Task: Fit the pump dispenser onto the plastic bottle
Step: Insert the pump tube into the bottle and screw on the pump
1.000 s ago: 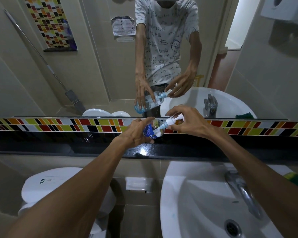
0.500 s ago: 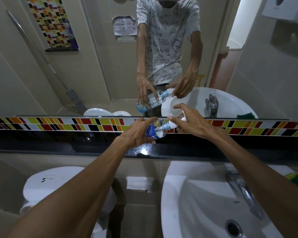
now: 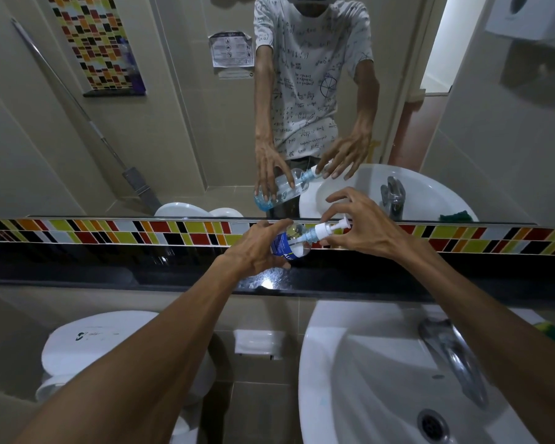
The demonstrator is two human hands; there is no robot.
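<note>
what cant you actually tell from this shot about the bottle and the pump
- Head view: the left hand covers most of the plastic bottle, so its fill level is hidden.
- Head view: the right hand fingers ring the pump dispenser; whether its collar is fully screwed on is too small to tell.
- The bottle's label is cut off by the hand, unreadable.

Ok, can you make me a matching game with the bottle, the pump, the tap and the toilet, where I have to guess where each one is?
Things:
1. bottle
2. pump
3. tap
4. toilet

Places:
A. at the sink's right edge
B. low on the left, under the black shelf
C. gripped in the left hand
D. on the bottle's neck, at the right hand's fingertips

Pairs: 1-C, 2-D, 3-A, 4-B
</note>
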